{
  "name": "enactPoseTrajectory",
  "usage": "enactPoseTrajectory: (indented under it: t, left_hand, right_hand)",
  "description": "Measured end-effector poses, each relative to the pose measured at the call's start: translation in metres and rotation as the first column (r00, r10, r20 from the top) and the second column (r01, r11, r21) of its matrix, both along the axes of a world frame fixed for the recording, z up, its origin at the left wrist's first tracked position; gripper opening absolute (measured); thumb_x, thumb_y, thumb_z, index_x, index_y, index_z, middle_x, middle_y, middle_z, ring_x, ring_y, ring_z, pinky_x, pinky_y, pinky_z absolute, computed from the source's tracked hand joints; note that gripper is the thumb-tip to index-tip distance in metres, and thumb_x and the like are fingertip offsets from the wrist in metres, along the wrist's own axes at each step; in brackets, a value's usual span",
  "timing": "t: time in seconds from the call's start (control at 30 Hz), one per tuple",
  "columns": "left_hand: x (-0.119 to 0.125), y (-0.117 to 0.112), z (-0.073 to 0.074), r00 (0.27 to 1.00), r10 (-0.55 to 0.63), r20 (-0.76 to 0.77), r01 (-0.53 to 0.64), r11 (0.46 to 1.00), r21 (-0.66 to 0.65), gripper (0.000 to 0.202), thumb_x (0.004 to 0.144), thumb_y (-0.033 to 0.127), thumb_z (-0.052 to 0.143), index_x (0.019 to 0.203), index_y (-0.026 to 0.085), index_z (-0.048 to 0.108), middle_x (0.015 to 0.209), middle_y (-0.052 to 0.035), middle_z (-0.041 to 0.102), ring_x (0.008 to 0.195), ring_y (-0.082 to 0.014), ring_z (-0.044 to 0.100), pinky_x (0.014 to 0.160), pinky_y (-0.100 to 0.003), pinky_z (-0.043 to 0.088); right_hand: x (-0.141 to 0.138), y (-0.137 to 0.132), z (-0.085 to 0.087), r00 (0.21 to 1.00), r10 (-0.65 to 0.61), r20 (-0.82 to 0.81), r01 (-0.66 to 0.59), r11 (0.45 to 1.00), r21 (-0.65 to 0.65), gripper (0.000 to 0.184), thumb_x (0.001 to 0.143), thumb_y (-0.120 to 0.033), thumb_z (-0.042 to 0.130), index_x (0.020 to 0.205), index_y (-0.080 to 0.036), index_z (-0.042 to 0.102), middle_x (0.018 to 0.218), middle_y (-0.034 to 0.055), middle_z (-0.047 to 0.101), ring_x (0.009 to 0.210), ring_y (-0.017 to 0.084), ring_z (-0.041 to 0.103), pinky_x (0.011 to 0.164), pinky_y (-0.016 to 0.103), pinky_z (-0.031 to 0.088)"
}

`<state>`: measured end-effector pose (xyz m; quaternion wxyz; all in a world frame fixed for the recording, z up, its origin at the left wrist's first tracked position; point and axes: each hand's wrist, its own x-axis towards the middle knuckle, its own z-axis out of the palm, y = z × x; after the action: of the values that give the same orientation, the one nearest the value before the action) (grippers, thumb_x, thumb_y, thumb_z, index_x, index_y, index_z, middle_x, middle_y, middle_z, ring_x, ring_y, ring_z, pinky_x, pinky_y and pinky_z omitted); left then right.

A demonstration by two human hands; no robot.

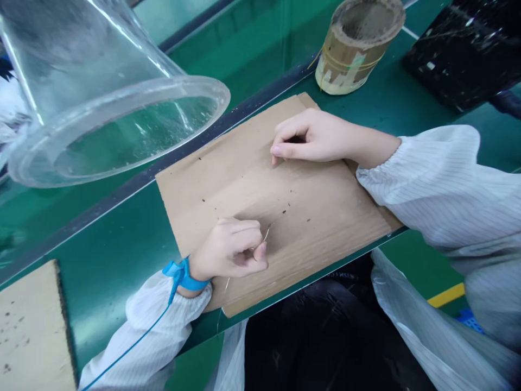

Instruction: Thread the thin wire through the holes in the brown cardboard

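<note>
A brown cardboard sheet [285, 201] lies on the green bench. My left hand [232, 250] rests on its near part, fingers curled and pinched on a thin wire [267, 232] that sticks out past the fingertips. A blue strap [183, 274] with a cord circles that wrist. My right hand [313, 136] lies on the far part of the cardboard, fingers curled under with the fingertips pressed on the sheet; I cannot make out anything inside it. Both arms wear white striped sleeves.
A large clear plastic funnel hood [114, 114] hangs over the bench at the left. A taped cardboard cup [358, 43] stands beyond the sheet, a black tray [464, 49] at far right. Another cardboard piece [28, 331] lies at near left.
</note>
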<state>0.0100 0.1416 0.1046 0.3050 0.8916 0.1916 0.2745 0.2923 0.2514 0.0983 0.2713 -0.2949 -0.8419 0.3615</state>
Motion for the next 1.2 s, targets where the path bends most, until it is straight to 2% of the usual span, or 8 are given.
enactPoseTrajectory:
  t: [0.4,0.7,0.9,1.03,1.2]
  left_hand:
    - [-0.0027,0.0037,0.0008,1.000,-0.017,-0.007,0.016,0.993,-0.120,0.034,0.085,0.003,0.058,0.066,0.020,0.036,0.062,0.0071,0.028,0.056,-0.0087,0.023,0.049,-0.026,0.022]
    - [0.0000,0.0038,0.0005,0.998,-0.016,-0.060,0.007,0.991,-0.133,0.035,0.088,0.003,0.058,0.067,0.020,0.036,0.063,0.0075,0.029,0.056,-0.0080,0.023,0.049,-0.025,0.021]
    - [0.0019,0.0045,0.0021,0.997,-0.006,-0.079,-0.006,0.989,-0.148,0.035,0.089,0.003,0.058,0.067,0.020,0.037,0.062,0.0076,0.031,0.055,-0.0072,0.025,0.048,-0.024,0.022]
    - [0.0025,0.0053,0.0034,0.995,-0.006,-0.102,-0.010,0.988,-0.153,0.035,0.091,0.005,0.057,0.067,0.020,0.037,0.061,0.0077,0.032,0.054,-0.0071,0.027,0.048,-0.024,0.023]
    - [0.0029,0.0063,0.0037,0.993,-0.009,-0.119,-0.008,0.991,-0.137,0.035,0.091,0.005,0.057,0.067,0.020,0.037,0.061,0.0080,0.032,0.055,-0.0069,0.026,0.049,-0.024,0.023]
  right_hand:
    - [0.0005,-0.0031,0.0051,0.999,-0.021,0.037,0.021,1.000,-0.014,0.035,0.103,-0.048,0.063,0.091,-0.019,0.079,0.088,0.0053,0.076,0.073,0.015,0.057,0.068,0.030,0.039]
    - [-0.0011,-0.0023,0.0010,0.999,-0.024,-0.021,0.023,1.000,-0.021,0.031,0.100,-0.047,0.067,0.089,-0.021,0.079,0.086,0.0039,0.076,0.076,0.016,0.061,0.068,0.029,0.040]
    - [-0.0018,-0.0037,0.0048,0.999,-0.032,0.042,0.033,0.999,-0.021,0.038,0.101,-0.051,0.061,0.089,-0.020,0.079,0.086,0.0021,0.075,0.079,0.014,0.061,0.070,0.029,0.041]
    - [-0.0025,-0.0038,0.0050,0.997,-0.049,0.056,0.051,0.998,-0.025,0.031,0.099,-0.048,0.066,0.087,-0.022,0.079,0.086,0.0033,0.076,0.077,0.017,0.062,0.071,0.032,0.043]
    - [-0.0026,-0.0034,0.0044,0.998,-0.042,0.055,0.043,0.999,-0.017,0.032,0.100,-0.048,0.064,0.088,-0.022,0.079,0.086,0.0037,0.076,0.076,0.017,0.062,0.070,0.032,0.042]
